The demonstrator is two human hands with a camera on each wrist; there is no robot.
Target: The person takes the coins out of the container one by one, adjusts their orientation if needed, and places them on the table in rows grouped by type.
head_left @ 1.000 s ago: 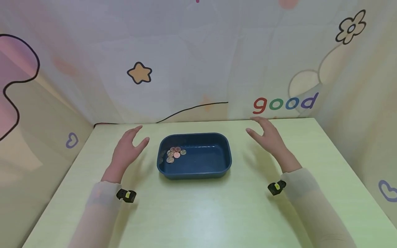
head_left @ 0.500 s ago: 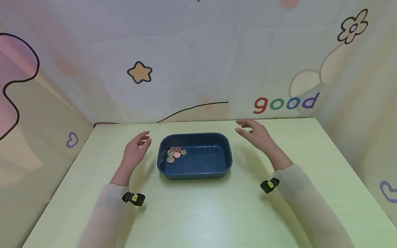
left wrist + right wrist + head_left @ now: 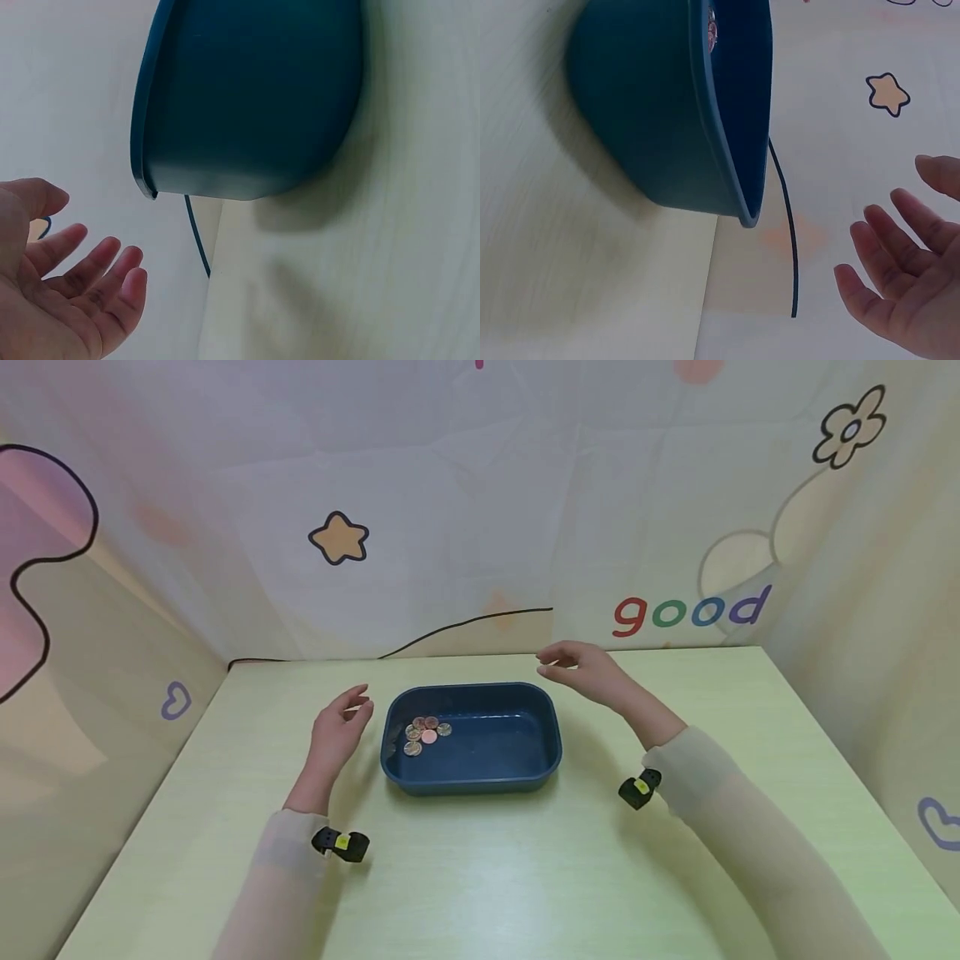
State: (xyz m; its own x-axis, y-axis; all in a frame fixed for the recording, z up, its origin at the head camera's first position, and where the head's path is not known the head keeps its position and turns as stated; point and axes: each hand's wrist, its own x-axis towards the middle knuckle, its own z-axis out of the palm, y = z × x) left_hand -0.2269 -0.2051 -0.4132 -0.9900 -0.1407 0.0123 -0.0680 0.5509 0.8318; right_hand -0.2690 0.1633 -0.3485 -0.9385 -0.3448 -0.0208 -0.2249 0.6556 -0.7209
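A dark blue rectangular tray (image 3: 480, 783) with rounded corners stands on the table in the head view. Several coins (image 3: 428, 737), coppery and silvery, lie together at the left end of its floor. Just left of the tray hovers my left hand (image 3: 337, 735), apart from it, fingers loosely bent and holding nothing. My right hand (image 3: 588, 672) is raised above the tray's far right corner, also with nothing in it. Both wrist views show relaxed, spread fingers away from the tray's wall (image 3: 247, 105). In the right wrist view a coin (image 3: 712, 30) shows past the rim.
The tray rests on a pale green table (image 3: 480, 877). A printed cloth (image 3: 450, 485) hangs behind and along both sides, with a star, a flower and the word "good". A black strapped device (image 3: 341, 843) sits at my left wrist and a similar device (image 3: 640, 788) at my right.
Both hands have moved inward toward the tray, the right one farther, from beside it to above its far right corner. Their fingers have bent a little more. Tray and coins have stayed put.
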